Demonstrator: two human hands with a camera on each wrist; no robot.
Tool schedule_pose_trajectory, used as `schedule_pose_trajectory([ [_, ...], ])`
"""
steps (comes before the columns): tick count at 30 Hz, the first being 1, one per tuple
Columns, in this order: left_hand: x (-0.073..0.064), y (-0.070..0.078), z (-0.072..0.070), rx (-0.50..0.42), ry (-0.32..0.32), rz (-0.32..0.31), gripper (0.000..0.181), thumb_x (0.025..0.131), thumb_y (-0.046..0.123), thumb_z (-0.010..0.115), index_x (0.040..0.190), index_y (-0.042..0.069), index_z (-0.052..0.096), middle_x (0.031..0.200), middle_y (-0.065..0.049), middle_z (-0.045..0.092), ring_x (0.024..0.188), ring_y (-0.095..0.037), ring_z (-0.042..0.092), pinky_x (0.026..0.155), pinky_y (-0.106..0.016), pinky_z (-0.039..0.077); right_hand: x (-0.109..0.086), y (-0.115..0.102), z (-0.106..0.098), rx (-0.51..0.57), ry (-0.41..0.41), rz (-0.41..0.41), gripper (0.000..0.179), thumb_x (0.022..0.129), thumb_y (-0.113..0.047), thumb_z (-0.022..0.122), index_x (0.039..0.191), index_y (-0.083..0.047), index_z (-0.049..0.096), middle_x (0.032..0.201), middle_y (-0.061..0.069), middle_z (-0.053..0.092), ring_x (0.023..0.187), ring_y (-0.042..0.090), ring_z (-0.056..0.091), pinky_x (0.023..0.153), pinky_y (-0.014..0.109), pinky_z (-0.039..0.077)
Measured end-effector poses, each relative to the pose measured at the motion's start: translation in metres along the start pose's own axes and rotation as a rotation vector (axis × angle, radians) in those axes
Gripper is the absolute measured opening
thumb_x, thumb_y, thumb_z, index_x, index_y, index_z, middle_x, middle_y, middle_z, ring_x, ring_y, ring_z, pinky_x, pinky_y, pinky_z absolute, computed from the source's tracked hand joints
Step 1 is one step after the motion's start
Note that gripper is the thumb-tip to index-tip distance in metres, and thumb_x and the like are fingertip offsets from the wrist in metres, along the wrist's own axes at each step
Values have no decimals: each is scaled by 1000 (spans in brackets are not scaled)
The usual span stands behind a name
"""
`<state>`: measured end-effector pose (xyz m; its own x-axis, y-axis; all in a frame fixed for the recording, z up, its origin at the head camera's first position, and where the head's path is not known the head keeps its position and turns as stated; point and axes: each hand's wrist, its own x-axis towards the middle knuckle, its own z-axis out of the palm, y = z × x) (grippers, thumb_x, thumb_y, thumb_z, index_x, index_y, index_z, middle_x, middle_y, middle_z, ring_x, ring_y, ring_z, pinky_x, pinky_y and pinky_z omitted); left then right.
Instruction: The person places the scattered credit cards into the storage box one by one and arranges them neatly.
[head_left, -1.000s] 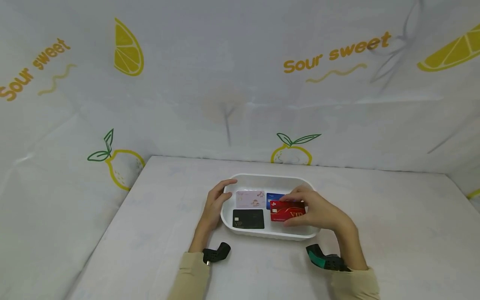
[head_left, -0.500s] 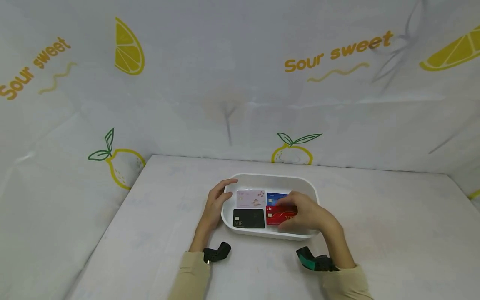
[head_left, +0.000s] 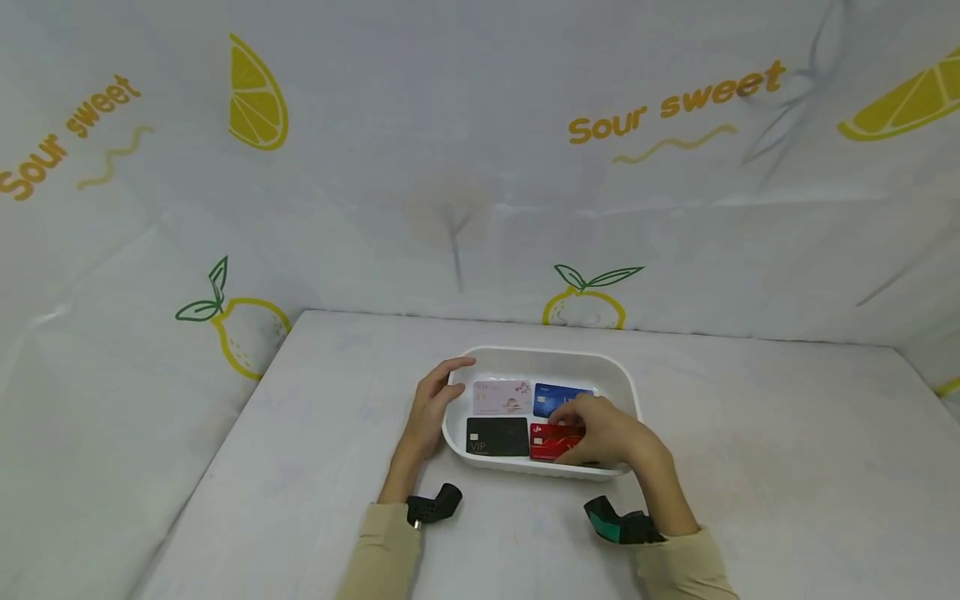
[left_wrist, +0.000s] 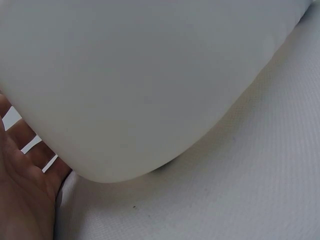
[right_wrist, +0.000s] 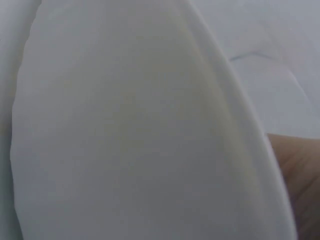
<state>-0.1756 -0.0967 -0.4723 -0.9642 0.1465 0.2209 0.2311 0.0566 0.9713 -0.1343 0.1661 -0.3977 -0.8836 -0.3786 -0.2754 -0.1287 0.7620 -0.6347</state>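
In the head view a white plastic tray (head_left: pixel 555 364) with rounded ends holds several cards lying flat. My left hand (head_left: pixel 429 412) grips its left end, fingers and thumb at the rim; the left wrist view has these fingers (left_wrist: pixel 37 155) against the outer wall. Inside at the front right, my right hand (head_left: pixel 611 433) pinches a red card (head_left: pixel 545 442) between thumb and fingers, covering its right part. Left of it lies a black VIP card (head_left: pixel 497 437). Behind are a pale pink card (head_left: pixel 501 397) and a blue card (head_left: pixel 551 398), partly covered by the right hand.
The tray stands on a white-covered table (head_left: pixel 315 467). Behind rises a white curtain (head_left: pixel 360 167) printed with lemons. In the right wrist view the tray's outer wall (right_wrist: pixel 125 120) fills most of the picture and hides nearly all of the hand.
The right hand has moved left and nearer to me with the red card, bringing it beside the black card. More of the blue card shows. The left hand has stayed on the tray.
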Motion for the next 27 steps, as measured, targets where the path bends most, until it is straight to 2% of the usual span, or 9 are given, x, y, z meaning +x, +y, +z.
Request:
schedule_pose_trajectory([
  [9,1,0,0,-8,-6,12,43,93,1,46,133,-2,62,144,-20,59,153,-32,38,131,-50,18,-1,-3,3,-84,62,27,48,70,-18,93,111,-6,73,107,9,71,102,23,60,93,49,57],
  [14,1,0,0,-5,-5,8,43,93,0,45,133,-1,62,144,-19,59,153,-32,37,131,-51,18,-2,-5,4,-101,81,46,46,71,-21,93,111,-8,73,107,9,68,103,25,57,92,49,55],
  [19,1,2,0,-12,-3,9,43,93,0,46,133,-2,62,144,-21,59,153,-33,37,131,-51,16,1,-6,8,-133,126,-50,37,81,-25,85,114,-11,76,113,9,65,109,27,52,92,50,54],
  [22,1,2,0,-16,0,4,43,93,0,46,133,-3,62,144,-21,59,153,-32,38,131,-50,17,6,-8,12,-147,133,-127,36,87,-30,79,118,-12,77,115,10,63,108,27,50,86,45,54],
  [27,1,2,1,-14,1,8,43,92,0,46,132,-3,62,143,-22,59,152,-33,38,131,-50,17,9,-10,19,-147,95,-149,42,86,-33,80,121,-10,75,118,9,61,108,26,47,80,37,49],
])
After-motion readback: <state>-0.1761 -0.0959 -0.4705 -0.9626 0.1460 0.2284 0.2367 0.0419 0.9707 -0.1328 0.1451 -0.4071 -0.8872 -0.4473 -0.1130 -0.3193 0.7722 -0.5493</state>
